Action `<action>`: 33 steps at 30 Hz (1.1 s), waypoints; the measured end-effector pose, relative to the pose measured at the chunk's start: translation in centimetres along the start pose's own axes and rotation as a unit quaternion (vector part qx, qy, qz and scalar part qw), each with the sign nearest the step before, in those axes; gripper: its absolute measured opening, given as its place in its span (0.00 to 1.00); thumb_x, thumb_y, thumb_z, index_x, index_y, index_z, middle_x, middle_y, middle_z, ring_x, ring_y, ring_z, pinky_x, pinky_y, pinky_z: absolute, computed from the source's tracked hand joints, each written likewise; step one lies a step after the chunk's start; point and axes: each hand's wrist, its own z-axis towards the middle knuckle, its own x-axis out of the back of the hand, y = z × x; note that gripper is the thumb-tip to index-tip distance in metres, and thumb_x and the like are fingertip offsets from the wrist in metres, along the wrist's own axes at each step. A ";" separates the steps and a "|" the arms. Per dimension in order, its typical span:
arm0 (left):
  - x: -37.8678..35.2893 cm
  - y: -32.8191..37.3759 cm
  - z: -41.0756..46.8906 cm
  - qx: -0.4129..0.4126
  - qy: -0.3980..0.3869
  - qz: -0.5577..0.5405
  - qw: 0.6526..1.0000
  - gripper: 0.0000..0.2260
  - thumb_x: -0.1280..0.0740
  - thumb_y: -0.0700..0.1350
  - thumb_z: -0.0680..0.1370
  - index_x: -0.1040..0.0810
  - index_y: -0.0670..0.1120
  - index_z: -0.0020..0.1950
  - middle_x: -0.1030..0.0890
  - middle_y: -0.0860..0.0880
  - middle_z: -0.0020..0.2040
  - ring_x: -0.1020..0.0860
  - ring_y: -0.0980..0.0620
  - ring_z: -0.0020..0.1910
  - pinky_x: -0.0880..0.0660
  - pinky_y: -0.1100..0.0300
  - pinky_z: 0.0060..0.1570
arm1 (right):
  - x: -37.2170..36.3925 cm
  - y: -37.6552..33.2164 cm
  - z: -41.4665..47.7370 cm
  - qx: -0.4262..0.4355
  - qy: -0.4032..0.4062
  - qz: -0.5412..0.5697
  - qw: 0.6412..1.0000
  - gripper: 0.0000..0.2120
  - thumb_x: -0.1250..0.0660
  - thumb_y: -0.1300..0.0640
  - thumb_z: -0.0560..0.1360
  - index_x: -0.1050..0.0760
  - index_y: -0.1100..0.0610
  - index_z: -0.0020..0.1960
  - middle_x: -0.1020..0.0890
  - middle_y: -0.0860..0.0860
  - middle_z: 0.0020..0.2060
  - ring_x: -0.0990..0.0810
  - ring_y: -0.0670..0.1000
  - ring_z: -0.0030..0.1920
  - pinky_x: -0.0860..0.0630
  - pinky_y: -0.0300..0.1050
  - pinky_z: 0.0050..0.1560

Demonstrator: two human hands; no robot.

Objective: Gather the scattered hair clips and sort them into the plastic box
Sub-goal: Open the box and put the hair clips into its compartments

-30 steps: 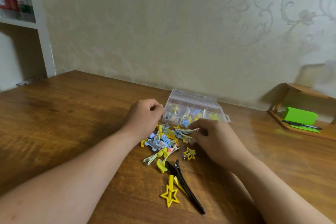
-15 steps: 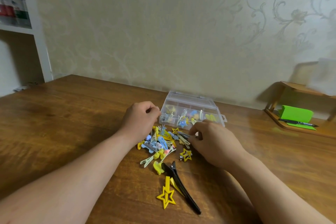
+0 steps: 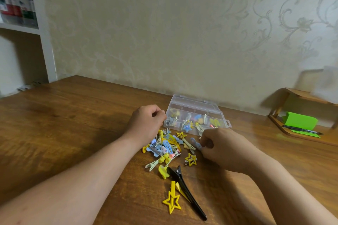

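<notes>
A clear plastic box point(image 3: 184, 105) with compartments sits open near the wall and holds several clips. A pile of yellow, blue and pink hair clips point(image 3: 164, 149) lies in front of it. My left hand point(image 3: 146, 122) is curled in a loose fist beside the box's left end, above the pile; whether it holds anything is hidden. My right hand point(image 3: 221, 150) pinches a small blue clip point(image 3: 196, 143) at the pile's right edge. A long black clip point(image 3: 186, 190) and a yellow star clip point(image 3: 172, 200) lie nearer to me.
The wooden table point(image 3: 64, 133) runs to a wallpapered wall. A wooden tray point(image 3: 301, 133) at the right holds a green pad point(image 3: 300, 120) and a pen point(image 3: 301, 130). A white shelf unit point(image 3: 43, 33) stands at the far left.
My right hand has slid slightly right and toward me and now pinches a blue clip at the pile's edge. My left hand has stayed by the box.
</notes>
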 end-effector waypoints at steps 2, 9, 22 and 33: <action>0.0 -0.1 0.1 -0.001 0.001 -0.002 1.000 0.12 0.34 0.48 0.83 0.15 0.45 0.44 0.16 0.44 0.40 0.25 0.53 0.33 0.28 0.56 0.36 | 0.5 0.3 -0.1 -0.005 0.006 0.042 0.999 0.06 0.31 0.44 0.79 0.20 0.45 0.46 0.18 0.44 0.39 0.22 0.43 0.38 0.26 0.38 0.37; -0.1 -0.4 0.4 -0.001 0.005 -0.011 1.000 0.12 0.34 0.48 0.83 0.16 0.45 0.42 0.16 0.46 0.38 0.26 0.55 0.31 0.29 0.56 0.36 | 3.4 2.5 2.3 -0.087 0.183 0.243 0.949 0.05 0.26 0.48 0.78 0.20 0.49 0.47 0.14 0.49 0.39 0.16 0.54 0.38 0.21 0.49 0.36; -0.2 -0.4 0.4 -0.008 0.003 -0.008 1.000 0.13 0.34 0.48 0.83 0.16 0.46 0.42 0.16 0.45 0.39 0.29 0.56 0.28 0.31 0.57 0.34 | 2.7 3.0 7.2 -0.127 0.049 0.087 0.987 0.01 0.28 0.58 0.74 0.18 0.54 0.43 0.15 0.51 0.39 0.20 0.52 0.39 0.25 0.44 0.37; -0.2 -0.6 0.4 -0.006 0.002 -0.011 1.000 0.13 0.35 0.48 0.83 0.16 0.45 0.44 0.15 0.44 0.40 0.25 0.52 0.33 0.29 0.56 0.36 | 1.4 1.9 8.4 -0.120 0.049 0.032 0.991 0.06 0.27 0.52 0.77 0.20 0.51 0.43 0.16 0.48 0.39 0.19 0.49 0.40 0.22 0.45 0.39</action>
